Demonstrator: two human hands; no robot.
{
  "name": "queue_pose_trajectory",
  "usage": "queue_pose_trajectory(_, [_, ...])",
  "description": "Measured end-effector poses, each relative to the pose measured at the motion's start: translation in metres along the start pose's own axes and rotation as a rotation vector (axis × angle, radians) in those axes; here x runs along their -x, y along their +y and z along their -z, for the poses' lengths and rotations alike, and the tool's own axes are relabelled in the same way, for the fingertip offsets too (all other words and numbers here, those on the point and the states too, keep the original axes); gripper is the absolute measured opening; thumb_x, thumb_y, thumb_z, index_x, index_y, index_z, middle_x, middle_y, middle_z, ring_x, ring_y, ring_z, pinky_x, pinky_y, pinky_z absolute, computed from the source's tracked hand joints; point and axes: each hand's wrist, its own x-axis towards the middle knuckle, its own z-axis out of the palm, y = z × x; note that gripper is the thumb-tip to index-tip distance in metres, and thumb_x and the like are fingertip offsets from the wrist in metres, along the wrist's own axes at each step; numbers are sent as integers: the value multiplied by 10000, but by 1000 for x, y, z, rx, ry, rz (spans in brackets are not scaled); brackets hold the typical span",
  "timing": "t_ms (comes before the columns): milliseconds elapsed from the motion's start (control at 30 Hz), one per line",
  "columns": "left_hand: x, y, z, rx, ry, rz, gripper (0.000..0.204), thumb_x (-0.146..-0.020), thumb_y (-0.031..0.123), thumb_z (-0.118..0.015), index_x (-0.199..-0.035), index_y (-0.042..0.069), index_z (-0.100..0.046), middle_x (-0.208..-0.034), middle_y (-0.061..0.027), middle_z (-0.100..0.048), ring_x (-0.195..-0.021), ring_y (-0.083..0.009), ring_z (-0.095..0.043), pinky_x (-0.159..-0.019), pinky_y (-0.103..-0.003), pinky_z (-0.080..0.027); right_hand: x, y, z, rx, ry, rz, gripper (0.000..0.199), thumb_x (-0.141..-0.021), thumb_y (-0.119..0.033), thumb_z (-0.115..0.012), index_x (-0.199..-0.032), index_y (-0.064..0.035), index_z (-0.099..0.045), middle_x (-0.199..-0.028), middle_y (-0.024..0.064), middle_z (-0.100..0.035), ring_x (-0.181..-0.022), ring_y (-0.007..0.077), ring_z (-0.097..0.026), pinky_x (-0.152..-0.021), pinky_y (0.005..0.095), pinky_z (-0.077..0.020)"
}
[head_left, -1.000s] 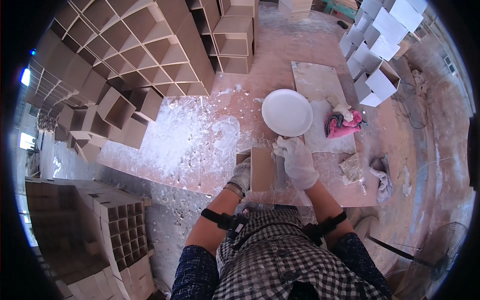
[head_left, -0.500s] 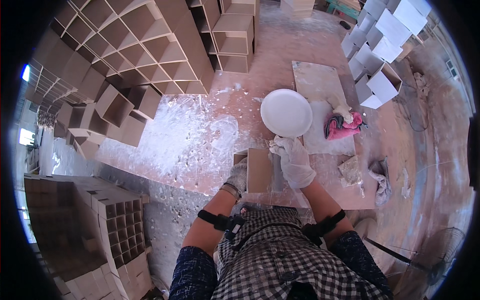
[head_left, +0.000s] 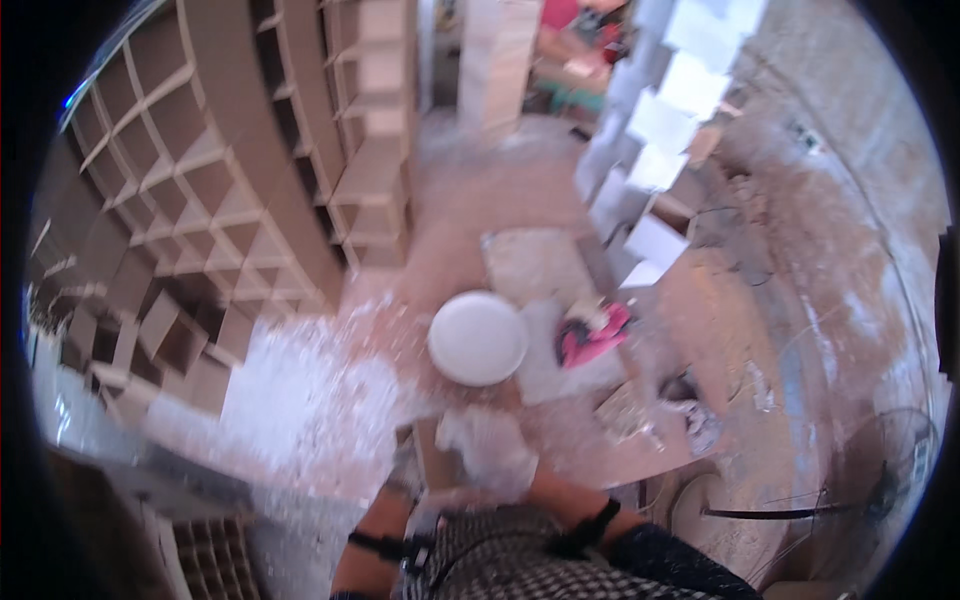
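Left hand (head_left: 406,470) grips box (head_left: 432,460); right hand (head_left: 492,450) right of it, grip unclear. Likely box-handling step; next needs steady hold.

Motion blur throughout; white boxes (head_left: 695,88) glaring, overexposed; lower left dim; black fisheye rim, straight edges bowed.

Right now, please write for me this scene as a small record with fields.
Left hand: gloved, at left side of brown box
Right hand: white-gloved, at the box's right side
Grip: too blurred to tell
Round white dish: beyond the hands
Pink cloth: right of dish
White patch: left of dish
Brown boxes: stacked, far left
White boxes: stacked, upper right
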Motion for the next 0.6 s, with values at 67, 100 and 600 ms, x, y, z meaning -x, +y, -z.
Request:
queue_pose_trajectory(67, [12,63,34,-910,-304,-191,591,-882,410,-557,-1372,105,-431,-1344,-101,-515,-1228,-239,-499,-1020,-381,-411,36,-1,-27,-127,-167,-58,169,-842,-256,-609,-927,-113,-585,-870,71,-629,-792,287,-614,-671,410,-480])
queue_pose_trajectory(100, [10,71,38,-912,-386,-155,573,-909,430,-496,-1376,105,-425,-1349,-107,-509,-1216,-252,-509,-1025,-385,-411,50,-5,-30,-200,-338,-161,208,-840,-255,-620,-982,-105,-589,-896,78,-636,-805,288,-622,-677,412,-488])
queue_pose_trajectory(600, [-38,-185,-53,51,106,-43,434,-883,328,-578,-1237,77,-566,-1217,-134,-600,-1146,-289,-559,-926,-372,-468,51,-19,-26,-195,-145,-172,351,-843,-275,-638,-1144,-101,-593,-869,74,-654,-816,262,-647,-689,398,-517])
